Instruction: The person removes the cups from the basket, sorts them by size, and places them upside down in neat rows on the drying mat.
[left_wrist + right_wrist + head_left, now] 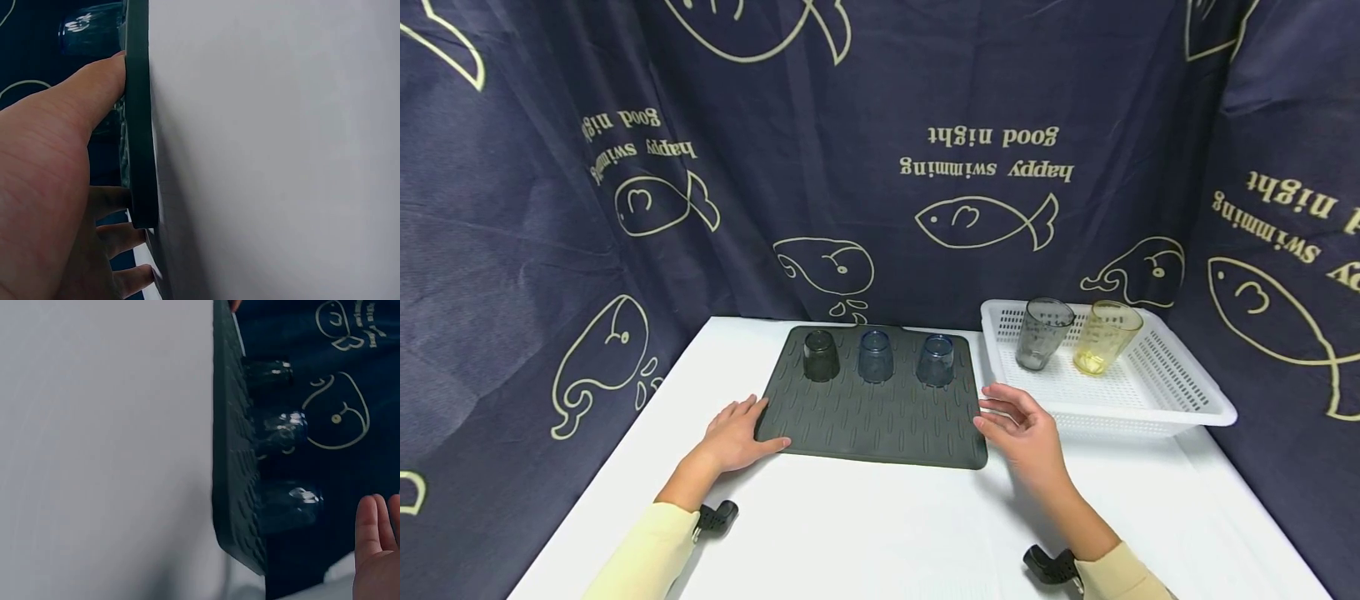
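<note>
A dark grey drying mat [865, 425] with raised ribs lies on the white table. Along its back part stand a smoky black glass [821, 357], a blue glass [876, 358] and another blue glass [936, 362], narrower ends up. My left hand [733, 440] rests at the mat's front left corner, its thumb touching the front edge and its fingers spread beside the left edge. Just off the right edge is my right hand [1026, 437], with loosely bent fingers and nothing held. In the right wrist view only part of that right hand [378, 565] shows.
Right of the mat stands a white plastic basket [1180, 408]. Inside it a grey glass [1042, 335] and a yellow glass [1105, 337] lean with their rims up. A dark blue curtain [865, 108] hangs behind the table and at both sides.
</note>
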